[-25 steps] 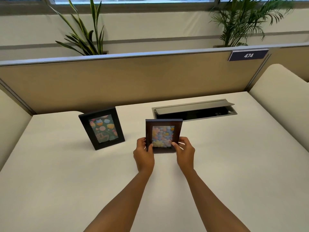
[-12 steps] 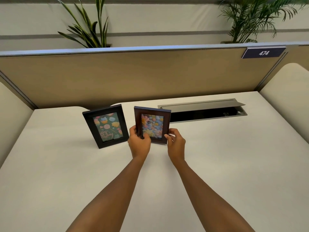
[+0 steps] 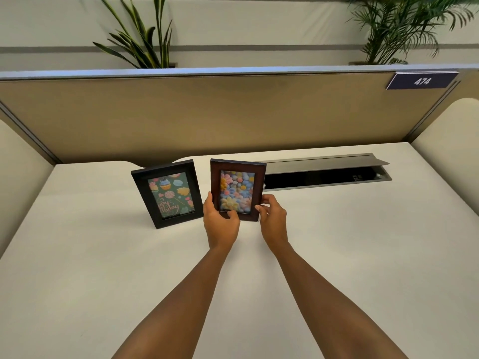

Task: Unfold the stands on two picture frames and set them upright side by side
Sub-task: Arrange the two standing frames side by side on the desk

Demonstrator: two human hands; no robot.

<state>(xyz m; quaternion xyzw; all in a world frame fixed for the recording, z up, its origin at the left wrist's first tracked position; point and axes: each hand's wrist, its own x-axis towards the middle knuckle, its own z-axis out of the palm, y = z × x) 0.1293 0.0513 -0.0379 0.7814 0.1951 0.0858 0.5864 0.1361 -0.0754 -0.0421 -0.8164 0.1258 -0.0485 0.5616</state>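
A black picture frame [image 3: 168, 194] with a birthday picture stands upright on the white desk [image 3: 103, 268], leaning back a little. Just to its right is a dark brown frame [image 3: 237, 189] with a flower picture, upright and facing me. My left hand [image 3: 220, 221] grips its lower left edge with the thumb across the front. My right hand [image 3: 272, 216] holds its lower right edge with the fingertips. The bottom of the brown frame is at the desk surface; whether it rests there I cannot tell. Both stands are hidden behind the frames.
An open metal cable tray [image 3: 324, 174] is set into the desk behind and to the right of the brown frame. A tan partition [image 3: 207, 112] with a "474" label [image 3: 421, 81] closes off the back. Cushioned side panels [image 3: 445, 141] flank the desk. Plants [image 3: 140, 40] stand beyond.
Both hands have carried the brown frame away from me and to the left, so it now stands right beside the black frame. The black frame has not moved.
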